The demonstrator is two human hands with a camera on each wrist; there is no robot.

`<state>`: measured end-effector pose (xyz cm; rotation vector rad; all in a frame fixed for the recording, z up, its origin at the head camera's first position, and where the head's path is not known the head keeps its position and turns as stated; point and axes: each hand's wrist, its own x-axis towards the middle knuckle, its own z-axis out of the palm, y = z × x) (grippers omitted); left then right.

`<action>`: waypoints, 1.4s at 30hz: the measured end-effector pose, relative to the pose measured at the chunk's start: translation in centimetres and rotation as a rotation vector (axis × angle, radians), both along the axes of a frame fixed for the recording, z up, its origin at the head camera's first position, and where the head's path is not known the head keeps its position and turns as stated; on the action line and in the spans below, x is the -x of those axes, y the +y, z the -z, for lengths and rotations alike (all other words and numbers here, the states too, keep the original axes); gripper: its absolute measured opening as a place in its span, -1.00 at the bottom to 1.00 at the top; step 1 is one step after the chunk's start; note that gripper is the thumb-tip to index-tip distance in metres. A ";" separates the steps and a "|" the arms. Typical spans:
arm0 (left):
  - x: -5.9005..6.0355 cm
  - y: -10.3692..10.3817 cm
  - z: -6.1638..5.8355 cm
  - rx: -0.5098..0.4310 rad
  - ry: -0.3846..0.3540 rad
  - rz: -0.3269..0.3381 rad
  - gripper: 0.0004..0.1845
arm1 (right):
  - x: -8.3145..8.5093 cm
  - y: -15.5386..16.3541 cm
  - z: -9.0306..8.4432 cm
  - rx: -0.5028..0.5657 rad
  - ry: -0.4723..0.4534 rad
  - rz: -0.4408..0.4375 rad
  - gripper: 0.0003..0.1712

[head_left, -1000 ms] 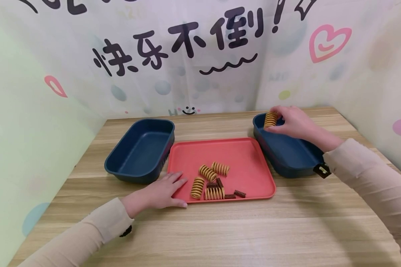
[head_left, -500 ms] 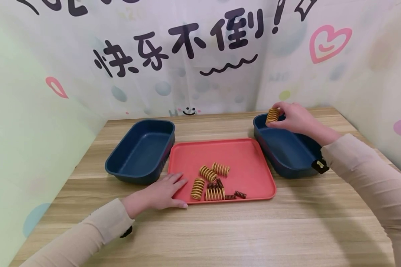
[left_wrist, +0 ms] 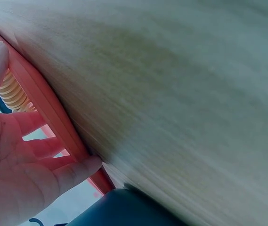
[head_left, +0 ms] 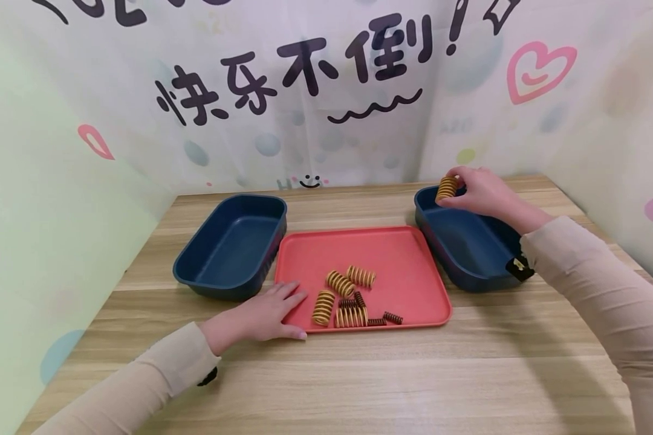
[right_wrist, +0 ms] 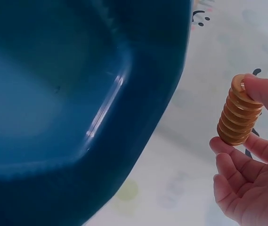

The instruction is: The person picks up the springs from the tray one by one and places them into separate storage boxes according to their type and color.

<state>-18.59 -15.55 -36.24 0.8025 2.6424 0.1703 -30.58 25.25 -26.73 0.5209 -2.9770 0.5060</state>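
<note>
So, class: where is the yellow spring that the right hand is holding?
In the head view, the yellow spring is pinched in the right hand, above the far corner of the right-hand blue bin.

Left hand (head_left: 261, 316): lay flat, palm down, fingers straight and slightly spread, pointing forward and to the right; forearm in a beige sleeve ran back toward the body. Right hand (head_left: 481, 193): reached far forward, wrist raised, fingertips (right_wrist: 261, 92) and thumb curled in a pinch; arm sleeved in beige, extended, elbow bent outward.
</note>
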 end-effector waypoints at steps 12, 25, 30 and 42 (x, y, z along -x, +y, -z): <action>0.0 0.1 -0.2 0.011 -0.005 -0.007 -0.12 | 1.3 0.4 1.0 -0.002 -0.016 0.005 -0.32; -0.1 0.2 -0.3 0.019 -0.002 -0.013 -0.11 | 2.5 1.0 1.7 0.005 -0.051 0.015 -0.32; 0.0 0.2 -0.3 0.021 -0.005 -0.017 -0.12 | 2.8 0.9 1.8 0.004 -0.066 0.017 -0.32; 0.0 0.2 -0.4 0.022 -0.007 -0.013 -0.12 | 3.5 1.0 2.2 -0.001 -0.110 0.015 -0.29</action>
